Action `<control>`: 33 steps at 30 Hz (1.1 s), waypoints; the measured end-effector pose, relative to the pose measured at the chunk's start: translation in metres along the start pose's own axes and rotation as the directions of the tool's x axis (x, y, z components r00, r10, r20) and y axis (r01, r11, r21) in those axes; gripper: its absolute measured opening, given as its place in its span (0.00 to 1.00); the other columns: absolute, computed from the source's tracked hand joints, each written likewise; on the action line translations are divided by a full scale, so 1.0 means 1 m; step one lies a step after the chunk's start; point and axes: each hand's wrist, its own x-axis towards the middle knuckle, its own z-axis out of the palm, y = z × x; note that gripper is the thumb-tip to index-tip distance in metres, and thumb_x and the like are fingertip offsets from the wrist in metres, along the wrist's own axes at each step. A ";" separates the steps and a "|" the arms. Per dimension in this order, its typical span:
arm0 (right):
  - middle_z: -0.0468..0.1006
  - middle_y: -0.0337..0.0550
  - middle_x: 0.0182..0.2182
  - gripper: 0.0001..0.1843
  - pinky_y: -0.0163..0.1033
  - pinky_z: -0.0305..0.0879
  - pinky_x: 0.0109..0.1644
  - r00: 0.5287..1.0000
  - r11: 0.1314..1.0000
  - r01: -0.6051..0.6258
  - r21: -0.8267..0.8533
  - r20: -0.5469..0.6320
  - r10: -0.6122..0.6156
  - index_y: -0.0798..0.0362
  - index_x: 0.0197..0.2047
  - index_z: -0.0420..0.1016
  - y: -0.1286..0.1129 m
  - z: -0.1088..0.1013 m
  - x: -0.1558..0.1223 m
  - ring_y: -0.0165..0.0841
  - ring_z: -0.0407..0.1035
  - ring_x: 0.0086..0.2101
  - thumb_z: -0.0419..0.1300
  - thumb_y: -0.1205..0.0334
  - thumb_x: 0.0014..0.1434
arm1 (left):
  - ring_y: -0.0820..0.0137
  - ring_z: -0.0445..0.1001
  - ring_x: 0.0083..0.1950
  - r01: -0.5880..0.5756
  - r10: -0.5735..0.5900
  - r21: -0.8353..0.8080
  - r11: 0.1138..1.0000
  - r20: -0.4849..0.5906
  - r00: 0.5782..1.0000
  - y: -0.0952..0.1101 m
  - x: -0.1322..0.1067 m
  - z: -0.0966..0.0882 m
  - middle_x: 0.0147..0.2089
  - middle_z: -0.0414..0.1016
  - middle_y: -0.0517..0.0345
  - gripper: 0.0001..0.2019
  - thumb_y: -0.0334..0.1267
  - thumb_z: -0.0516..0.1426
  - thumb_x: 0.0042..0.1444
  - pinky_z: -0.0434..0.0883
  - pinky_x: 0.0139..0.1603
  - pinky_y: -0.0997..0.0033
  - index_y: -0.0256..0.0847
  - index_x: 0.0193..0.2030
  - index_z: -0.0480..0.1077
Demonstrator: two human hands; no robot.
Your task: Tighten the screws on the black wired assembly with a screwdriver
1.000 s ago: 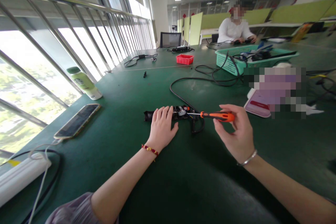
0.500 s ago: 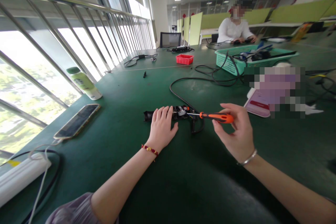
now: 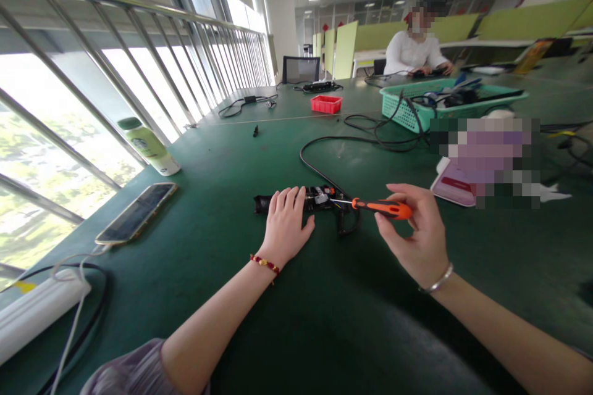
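The wide green table point(image 3: 222, 241) carries the work, and for this step its firm surface seems the best help: the piece should lie fully flat on it. Both forearms reach in from the near edge, the left one slanting inward to the right, the right one slanting inward to the left. The black cable point(image 3: 343, 137) loops behind the work; I think it is wise to let it lie slack, so that it does not pull. The opened black electrical device point(image 3: 311, 202) lies on the table in front of the person, between the two hands. Over its left portion rests the left hand point(image 3: 286, 228), palm down, fingers extended, thumb spread apart toward the person; whether the fingers clasp or only press, I cannot tell. The right hand point(image 3: 421, 234) holds the orange-and-black screwdriver point(image 3: 382, 208) by the rear of its handle, quite lightly, with index finger and thumb parted around it. The shaft is nearly level and points left; for a screw facing upward, a steeper angle would probably bite better. Its tip is at the small grey part point(image 3: 321, 199), among thin wires, which should be spared. If it sits in a screw is too small to see.
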 end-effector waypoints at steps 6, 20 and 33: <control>0.64 0.30 0.16 0.07 0.31 0.57 0.18 0.977 0.990 -0.138 -0.033 0.160 0.142 0.52 0.40 0.68 -0.005 -0.002 -0.001 0.25 0.60 0.15 0.57 0.59 0.59 | 0.55 0.60 0.62 0.000 0.000 0.004 1.000 0.006 1.000 0.000 0.000 -0.001 0.61 0.64 0.43 0.27 0.41 0.52 0.59 0.55 0.66 0.51 0.29 0.63 0.57; 0.65 0.31 0.17 0.05 0.31 0.59 0.20 0.980 0.992 -0.114 -0.058 0.157 0.121 0.52 0.37 0.69 -0.005 -0.003 0.000 0.25 0.61 0.16 0.57 0.61 0.58 | 0.55 0.60 0.62 -0.006 0.006 0.000 1.000 -0.008 1.000 0.000 0.000 0.000 0.60 0.64 0.42 0.27 0.41 0.52 0.59 0.55 0.66 0.51 0.30 0.63 0.57; 0.71 0.42 0.36 0.17 0.36 0.70 0.39 1.000 0.999 -0.010 -0.030 -0.013 0.009 0.52 0.47 0.67 0.000 0.000 0.000 0.31 0.70 0.35 0.61 0.65 0.53 | 0.56 0.60 0.62 -0.007 0.007 -0.006 1.000 -0.016 1.000 -0.001 0.000 0.001 0.60 0.65 0.43 0.26 0.40 0.52 0.59 0.55 0.66 0.51 0.31 0.63 0.57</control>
